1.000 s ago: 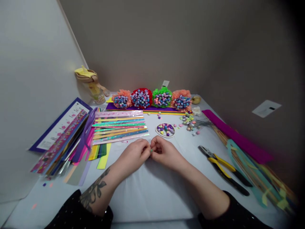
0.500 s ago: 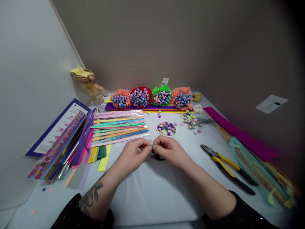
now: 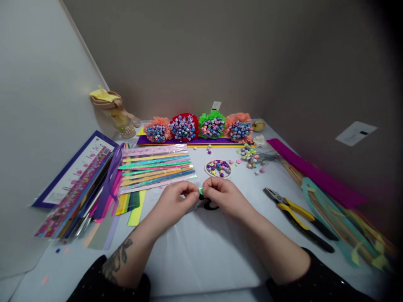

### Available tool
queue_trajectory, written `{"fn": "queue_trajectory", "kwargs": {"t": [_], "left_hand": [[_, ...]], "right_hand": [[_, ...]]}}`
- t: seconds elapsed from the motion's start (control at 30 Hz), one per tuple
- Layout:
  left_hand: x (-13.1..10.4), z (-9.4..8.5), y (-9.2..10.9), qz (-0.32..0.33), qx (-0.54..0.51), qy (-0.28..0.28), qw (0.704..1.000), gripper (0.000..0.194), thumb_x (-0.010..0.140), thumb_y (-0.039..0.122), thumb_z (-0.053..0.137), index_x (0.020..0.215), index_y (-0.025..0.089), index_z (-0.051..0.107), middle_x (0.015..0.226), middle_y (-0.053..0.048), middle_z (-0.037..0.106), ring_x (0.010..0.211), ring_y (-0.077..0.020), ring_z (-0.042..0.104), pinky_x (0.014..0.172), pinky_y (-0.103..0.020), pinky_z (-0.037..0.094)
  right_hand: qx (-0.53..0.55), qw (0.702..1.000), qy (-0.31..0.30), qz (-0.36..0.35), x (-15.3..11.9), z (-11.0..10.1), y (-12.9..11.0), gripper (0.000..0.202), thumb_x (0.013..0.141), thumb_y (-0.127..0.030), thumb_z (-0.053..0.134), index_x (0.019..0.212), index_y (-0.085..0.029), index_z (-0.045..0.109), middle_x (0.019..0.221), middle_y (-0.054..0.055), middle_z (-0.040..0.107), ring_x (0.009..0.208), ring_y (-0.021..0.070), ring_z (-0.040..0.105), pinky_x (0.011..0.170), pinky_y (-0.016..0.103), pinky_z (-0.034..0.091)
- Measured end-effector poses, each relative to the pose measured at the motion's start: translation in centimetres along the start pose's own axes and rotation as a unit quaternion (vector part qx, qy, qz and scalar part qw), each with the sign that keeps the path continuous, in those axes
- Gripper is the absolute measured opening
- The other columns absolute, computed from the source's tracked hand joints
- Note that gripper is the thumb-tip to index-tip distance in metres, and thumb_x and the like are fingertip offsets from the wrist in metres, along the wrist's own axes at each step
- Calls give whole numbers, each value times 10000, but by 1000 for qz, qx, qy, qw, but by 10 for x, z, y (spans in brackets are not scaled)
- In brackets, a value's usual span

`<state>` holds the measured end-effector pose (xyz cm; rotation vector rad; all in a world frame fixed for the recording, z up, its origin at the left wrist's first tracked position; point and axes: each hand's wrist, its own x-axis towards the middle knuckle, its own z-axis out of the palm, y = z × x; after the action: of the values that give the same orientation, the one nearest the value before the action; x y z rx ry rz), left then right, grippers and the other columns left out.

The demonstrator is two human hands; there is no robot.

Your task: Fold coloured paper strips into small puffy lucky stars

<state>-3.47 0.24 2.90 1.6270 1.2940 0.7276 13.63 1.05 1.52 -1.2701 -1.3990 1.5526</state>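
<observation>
Green piece between both hands, neither hand nearer

Fingers: the left hand has thumb and forefinger curved, tips together on the left side of a small green piece. The right hand has thumb and forefinger clamped on its right side. The piece lies at 3 o'clock from the left fingertips and 9 o'clock from the right, touching both. Its long axis cannot be read with certainty; the visible part seems to run about 9 to 3. Its ends are hidden by the fingers.

Clock centred on the piece, 12 pointing away from the body:
- 4 to 5 o'clock, near: a black loop, perhaps a scissor handle, partly hidden beside the right fingers. Judged the closest snag for a low move on that side.
- 1 o'clock, near: a dish holding small paper stars, its near rim just beyond the right knuckles.
- 10 o'clock: a packet of shiny strips, near corner close to the left knuckles.
- 2 o'clock, farther: wired stars.
- 3 to 4 o'clock, well apart: yellow-and-black pliers, jaws toward the hands.
- 12 o'clock, far: a row of tissue flowers.

Room: white tablecloth runs at 6 o'clock between the forearms to the near edge. Judged the widest way for moving the hands; sideways and forward is tighter.
</observation>
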Motion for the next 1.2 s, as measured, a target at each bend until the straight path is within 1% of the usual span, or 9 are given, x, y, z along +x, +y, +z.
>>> {"fn": "queue_trajectory", "kwargs": {"t": [0.3, 0.4, 0.57, 0.7, 0.87, 1.0, 1.07, 1.13, 1.2], "left_hand": [[0, -1, 4, -3, -25, -25, 999, 169, 798, 263, 516, 755, 149, 634, 733, -17, 656, 677, -131, 571, 619, -241, 455], [0, 0, 4, -12, -29, -19, 999, 160, 790, 256, 519, 746, 147, 628, 718, -13, 646, 662, -129, 564, 606, -239, 449], [1, 3, 1, -17, -24, 16, 999, 131, 763, 240, 521, 713, 156, 608, 672, 1, 619, 644, -129, 554, 593, -236, 438], [1, 3, 1, -7, -14, 24, 1000, 154, 781, 256, 506, 683, 158, 573, 628, 23, 557, 601, -110, 500, 570, -224, 401], [1, 2, 0, -2, -4, 21, 1000, 158, 786, 262, 497, 675, 160, 545, 632, 27, 523, 609, -108, 470, 569, -221, 380], [1, 2, -1, -5, -16, 8, 1000, 144, 775, 237, 491, 663, 159, 538, 632, 27, 518, 607, -103, 464, 563, -219, 372], [1, 2, 0, -13, -20, -1, 1000, 139, 764, 226, 490, 651, 159, 533, 623, 27, 511, 597, -101, 455, 557, -221, 367], [1, 2, 2, -21, -24, -10, 999, 135, 757, 226, 491, 646, 158, 531, 618, 27, 505, 589, -100, 446, 552, -223, 361], [1, 2, 3, -24, -27, -12, 999, 137, 755, 231, 490, 643, 160, 525, 615, 27, 503, 584, -99, 442, 548, -224, 359]], "right_hand": [[102, 993, -31, 40, 0, 1, -1, 152, 676, -305, 586, 671, -163, 530, 531, -72, 442, 412, 37, 286, 411, 193, 192], [115, 992, -35, 42, 1, 2, 0, 171, 682, -318, 598, 672, -163, 529, 519, -75, 432, 405, 35, 279, 408, 194, 178], [86, 996, -29, 14, 1, 4, 4, 178, 713, -320, 610, 689, -165, 526, 535, -75, 424, 439, 42, 298, 428, 185, 227], [62, 998, -22, -1, 0, 5, 1, 185, 723, -331, 611, 723, -171, 518, 591, -62, 453, 484, 57, 356, 466, 194, 292], [35, 996, -15, -85, -2, 2, -2, 181, 739, -316, 607, 857, -186, 561, 751, -18, 524, 647, 108, 475, 585, 232, 385], [-61, 987, -32, -144, -1, -3, -1, 92, 795, -281, 563, 792, -191, 582, 801, 13, 520, 764, 146, 493, 645, 254, 394], [-94, 980, -39, -170, -1, -5, -1, 109, 818, -268, 541, 744, -191, 563, 786, 15, 499, 786, 152, 482, 662, 258, 387], [-95, 979, -50, -175, 0, -6, -1, 123, 827, -276, 531, 739, -190, 546, 787, 15, 485, 782, 151, 469, 656, 255, 383], [-65, 984, -69, -150, 0, -5, -1, 135, 825, -307, 533, 760, -188, 527, 770, 4, 467, 718, 132, 450, 608, 240, 372]]}}
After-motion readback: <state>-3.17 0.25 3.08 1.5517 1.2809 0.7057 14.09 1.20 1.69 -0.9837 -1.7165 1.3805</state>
